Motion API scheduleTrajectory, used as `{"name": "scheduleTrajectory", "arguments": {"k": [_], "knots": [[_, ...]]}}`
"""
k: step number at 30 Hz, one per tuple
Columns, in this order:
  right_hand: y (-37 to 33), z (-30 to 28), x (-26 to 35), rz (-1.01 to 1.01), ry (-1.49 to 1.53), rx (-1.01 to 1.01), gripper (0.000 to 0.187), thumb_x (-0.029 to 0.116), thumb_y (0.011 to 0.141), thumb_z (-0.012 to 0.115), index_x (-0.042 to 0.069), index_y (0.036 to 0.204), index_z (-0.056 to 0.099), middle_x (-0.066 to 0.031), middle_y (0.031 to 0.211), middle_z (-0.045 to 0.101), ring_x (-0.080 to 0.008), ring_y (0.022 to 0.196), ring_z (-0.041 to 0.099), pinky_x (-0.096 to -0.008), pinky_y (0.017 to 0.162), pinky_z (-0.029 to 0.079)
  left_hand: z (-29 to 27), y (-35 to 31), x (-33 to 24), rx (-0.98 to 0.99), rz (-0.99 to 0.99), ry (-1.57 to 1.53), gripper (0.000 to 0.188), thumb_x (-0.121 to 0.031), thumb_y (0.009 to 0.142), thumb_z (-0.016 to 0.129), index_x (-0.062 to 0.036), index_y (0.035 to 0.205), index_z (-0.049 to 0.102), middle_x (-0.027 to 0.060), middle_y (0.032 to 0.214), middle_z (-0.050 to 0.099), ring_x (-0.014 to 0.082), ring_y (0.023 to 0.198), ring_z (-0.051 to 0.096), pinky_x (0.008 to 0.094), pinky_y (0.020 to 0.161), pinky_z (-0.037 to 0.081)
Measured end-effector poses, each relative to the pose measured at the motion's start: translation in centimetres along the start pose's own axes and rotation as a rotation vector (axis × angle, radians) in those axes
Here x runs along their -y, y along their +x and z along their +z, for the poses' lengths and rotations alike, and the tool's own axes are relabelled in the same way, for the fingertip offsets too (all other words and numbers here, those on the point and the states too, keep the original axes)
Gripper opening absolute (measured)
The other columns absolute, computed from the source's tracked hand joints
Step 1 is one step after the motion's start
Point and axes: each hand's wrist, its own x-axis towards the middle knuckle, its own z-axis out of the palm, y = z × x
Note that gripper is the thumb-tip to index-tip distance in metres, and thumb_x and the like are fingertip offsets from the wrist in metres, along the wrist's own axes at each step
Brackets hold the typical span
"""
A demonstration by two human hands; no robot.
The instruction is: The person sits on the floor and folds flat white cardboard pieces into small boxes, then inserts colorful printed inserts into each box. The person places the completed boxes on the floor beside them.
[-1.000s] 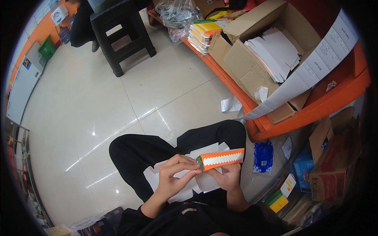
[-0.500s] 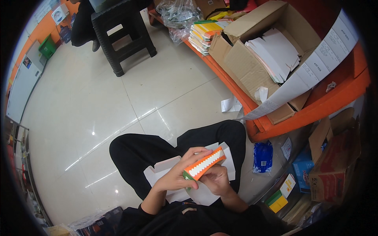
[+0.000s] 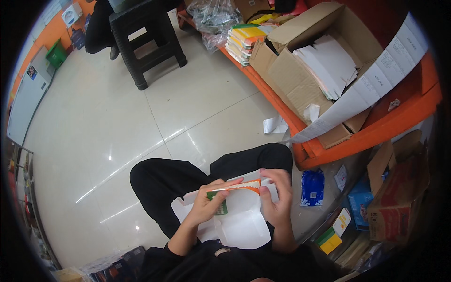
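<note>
Over my lap is a partly folded paperboard box (image 3: 242, 223), its white inside turned up toward me and an orange and green outside showing along its upper and left edges. My left hand (image 3: 205, 205) grips its left end, thumb on the near side and fingers stretched along the top edge. At the right end, my right hand (image 3: 279, 199) pinches the orange edge between thumb and fingers; those fingers are slightly blurred. Beneath, more white paperboard (image 3: 181, 207) lies across my crossed legs, partly covered by the box and my hands.
An orange bench (image 3: 300, 148) at right bears an open cardboard box (image 3: 291, 77) of white flat cartons, a stack of folded cartons (image 3: 244, 42) and a long printed paper strip (image 3: 376, 84). A blue packet (image 3: 312, 188) lies on the floor. Ahead stands a black stool (image 3: 145, 47).
The paperboard box has turned so its white inside faces up instead of its orange side. My right hand has moved from under it to its right end; my left hand keeps hold.
</note>
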Motion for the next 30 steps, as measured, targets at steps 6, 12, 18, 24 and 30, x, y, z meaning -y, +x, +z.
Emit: {"name": "scheduleTrajectory", "arguments": {"k": [6, 12, 18, 24, 30], "knots": [[-2.8, 4.1, -3.5, 0.16, 0.629, 0.047, 0.022, 0.014, 0.094, 0.06, 0.002, 0.077, 0.053, -0.0033, 0.068, 0.053, -0.0082, 0.061, 0.048, -0.0231, 0.057, 0.038, 1.7, -0.5, 1.3, -0.274, 0.143, 0.029, 0.048, -0.032, 0.102, 0.043, 0.0021, 0.073, 0.06, -0.0009, 0.059, 0.045, 0.006, 0.051, 0.036, 0.0266, 0.047, 0.027], [-2.1, 5.2, -1.7, 0.36, 0.544, -0.007, 0.037, 0.016, 0.097, 0.056, 0.006, 0.064, 0.042, 0.0041, 0.056, 0.039, -0.0021, 0.053, 0.035, -0.0224, 0.048, 0.028, 1.2, -0.6, 2.0, -0.36, 0.065, 0.139, 0.044, -0.021, 0.101, 0.046, 0.001, 0.063, 0.046, 0.0028, 0.056, 0.046, 0.0089, 0.049, 0.038, 0.0294, 0.045, 0.029], [-0.7, 4.6, -2.9, 0.419, 0.367, -0.372, 0.035, 0.014, 0.097, 0.058, 0.004, 0.065, 0.046, 0.0036, 0.057, 0.046, -0.001, 0.054, 0.04, -0.0219, 0.046, 0.032, 1.6, 0.0, 1.2, -0.157, -0.196, 0.311, 0.031, -0.025, 0.1, 0.051, 0.0031, 0.089, 0.057, 0.0032, 0.055, 0.05, 0.0096, 0.049, 0.045, 0.0273, 0.048, 0.037], [-2.0, 4.2, -2.6, 0.391, 0.445, 0.046, 0.054, 0.011, 0.1, 0.047, 0.002, 0.145, 0.019, -0.0132, 0.076, 0.065, -0.0094, 0.064, 0.061, -0.0231, 0.057, 0.045, 1.1, 0.2, 3.1, -0.378, -0.186, 0.24, 0.035, -0.015, 0.097, 0.055, 0.0022, 0.125, 0.043, 0.0058, 0.061, 0.058, 0.0071, 0.055, 0.052, 0.0235, 0.051, 0.038], [-2.3, 4.0, -3.0, 0.472, 0.282, 0.06, 0.025, 0.011, 0.098, 0.053, -0.004, 0.118, 0.059, -0.0096, 0.084, 0.067, -0.0073, 0.07, 0.061, -0.021, 0.061, 0.047, 1.3, 0.5, 1.3, -0.269, -0.06, 0.166, 0.072, -0.012, 0.092, 0.065, 0.0016, 0.145, 0.017, 0.0179, 0.095, 0.065, 0.0113, 0.079, 0.061, 0.0234, 0.066, 0.046]]}}
